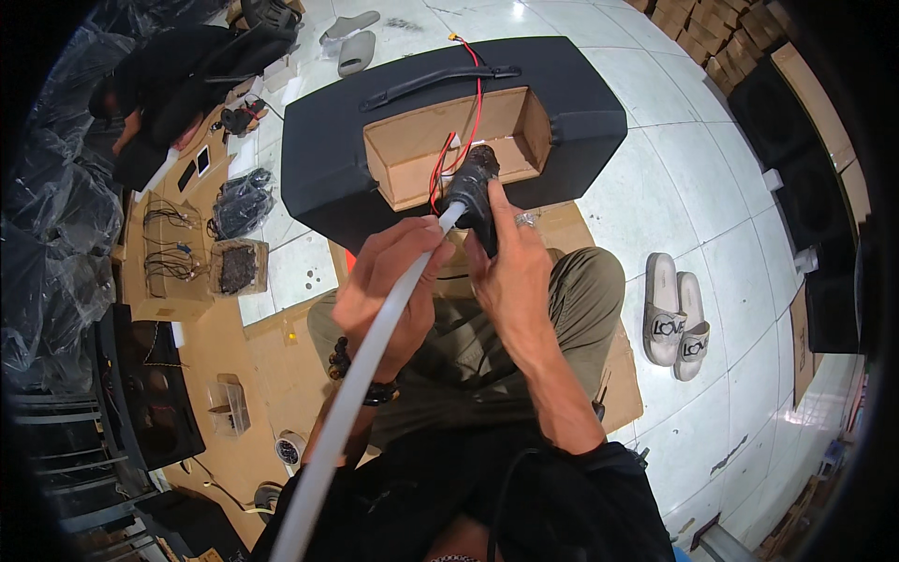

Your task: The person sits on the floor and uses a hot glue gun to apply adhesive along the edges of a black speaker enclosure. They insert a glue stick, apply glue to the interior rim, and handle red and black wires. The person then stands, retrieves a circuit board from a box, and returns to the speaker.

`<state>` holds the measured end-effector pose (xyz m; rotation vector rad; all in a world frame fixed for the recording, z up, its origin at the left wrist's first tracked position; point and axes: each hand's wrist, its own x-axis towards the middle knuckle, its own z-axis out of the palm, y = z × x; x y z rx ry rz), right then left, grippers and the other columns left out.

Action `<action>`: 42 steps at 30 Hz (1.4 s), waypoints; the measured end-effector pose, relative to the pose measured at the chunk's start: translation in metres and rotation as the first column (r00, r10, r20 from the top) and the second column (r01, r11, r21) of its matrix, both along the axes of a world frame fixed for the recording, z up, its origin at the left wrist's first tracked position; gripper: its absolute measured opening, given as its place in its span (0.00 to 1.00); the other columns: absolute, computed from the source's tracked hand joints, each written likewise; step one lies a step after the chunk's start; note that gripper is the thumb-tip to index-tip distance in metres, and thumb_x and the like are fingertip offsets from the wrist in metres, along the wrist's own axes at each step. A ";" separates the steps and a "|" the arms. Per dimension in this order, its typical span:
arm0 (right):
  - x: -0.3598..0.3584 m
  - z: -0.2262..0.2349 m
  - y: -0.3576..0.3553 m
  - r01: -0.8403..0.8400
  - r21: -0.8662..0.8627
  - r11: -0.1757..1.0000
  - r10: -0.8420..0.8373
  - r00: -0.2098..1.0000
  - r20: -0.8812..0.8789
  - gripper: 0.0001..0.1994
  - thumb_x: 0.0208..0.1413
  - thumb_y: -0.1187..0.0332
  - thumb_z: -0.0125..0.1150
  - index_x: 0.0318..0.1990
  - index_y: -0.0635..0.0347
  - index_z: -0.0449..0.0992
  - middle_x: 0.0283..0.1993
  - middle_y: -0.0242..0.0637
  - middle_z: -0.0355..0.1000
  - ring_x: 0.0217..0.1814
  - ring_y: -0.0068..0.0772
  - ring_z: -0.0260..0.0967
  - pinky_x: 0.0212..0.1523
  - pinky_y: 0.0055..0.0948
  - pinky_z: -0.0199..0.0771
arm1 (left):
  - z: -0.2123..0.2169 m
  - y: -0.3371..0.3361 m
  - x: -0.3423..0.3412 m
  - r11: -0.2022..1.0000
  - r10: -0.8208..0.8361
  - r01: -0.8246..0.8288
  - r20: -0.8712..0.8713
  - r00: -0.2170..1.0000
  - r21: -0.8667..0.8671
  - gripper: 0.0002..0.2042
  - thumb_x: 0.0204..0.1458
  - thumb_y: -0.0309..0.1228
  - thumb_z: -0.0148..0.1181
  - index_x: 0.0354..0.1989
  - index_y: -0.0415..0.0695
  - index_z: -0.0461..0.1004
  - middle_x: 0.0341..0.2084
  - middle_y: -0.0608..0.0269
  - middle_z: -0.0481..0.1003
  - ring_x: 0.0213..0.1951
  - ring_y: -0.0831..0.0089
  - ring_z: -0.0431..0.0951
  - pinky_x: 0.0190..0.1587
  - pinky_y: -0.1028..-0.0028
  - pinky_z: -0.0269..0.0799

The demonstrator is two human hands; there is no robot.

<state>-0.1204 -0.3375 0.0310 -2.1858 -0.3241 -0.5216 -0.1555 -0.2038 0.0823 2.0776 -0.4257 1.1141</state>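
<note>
My right hand is shut on a black glue gun, its nozzle pointing at the wooden rectangular opening of a black speaker cabinet. My left hand grips a long white glue stick that runs from the lower left up into the back of the gun. Red wires hang into the opening from the cabinet top. A black carry handle lies along the cabinet's upper face. I am sitting, with my knees in olive trousers below the cabinet.
A pair of beige slippers lies on white tiles to the right. Cardboard sheets cover the floor at left, with boxes of wires and a black bag. Black speaker boxes stand far right. A person in black sits upper left.
</note>
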 end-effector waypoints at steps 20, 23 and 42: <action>0.027 -0.053 -0.009 -0.002 0.086 0.996 0.002 1.000 -0.002 0.32 0.53 0.72 0.66 0.66 0.59 0.65 0.52 0.54 0.73 0.50 0.58 0.73 0.47 0.45 0.75 | -0.037 -0.002 0.020 0.985 -0.154 0.169 -0.247 0.957 0.041 0.23 0.45 0.16 0.63 0.53 0.41 0.75 0.49 0.58 0.77 0.48 0.57 0.74 0.52 0.63 0.73; 0.048 -0.063 -0.027 0.066 -0.002 0.998 -0.066 0.998 0.008 0.32 0.52 0.75 0.66 0.66 0.57 0.65 0.55 0.54 0.71 0.50 0.57 0.72 0.47 0.46 0.75 | -0.058 0.006 0.016 0.990 -0.138 0.124 -0.332 0.933 -0.065 0.25 0.46 0.19 0.67 0.56 0.41 0.74 0.52 0.55 0.76 0.48 0.58 0.76 0.50 0.66 0.75; 0.132 -0.108 -0.036 0.185 -0.258 0.948 -0.132 0.969 0.210 0.38 0.40 0.76 0.74 0.64 0.50 0.69 0.51 0.47 0.71 0.52 0.49 0.70 0.42 0.41 0.78 | -0.236 0.107 -0.081 0.983 0.047 -0.173 -0.830 0.557 -0.061 0.18 0.51 0.24 0.67 0.52 0.41 0.77 0.41 0.53 0.77 0.39 0.64 0.79 0.43 0.67 0.76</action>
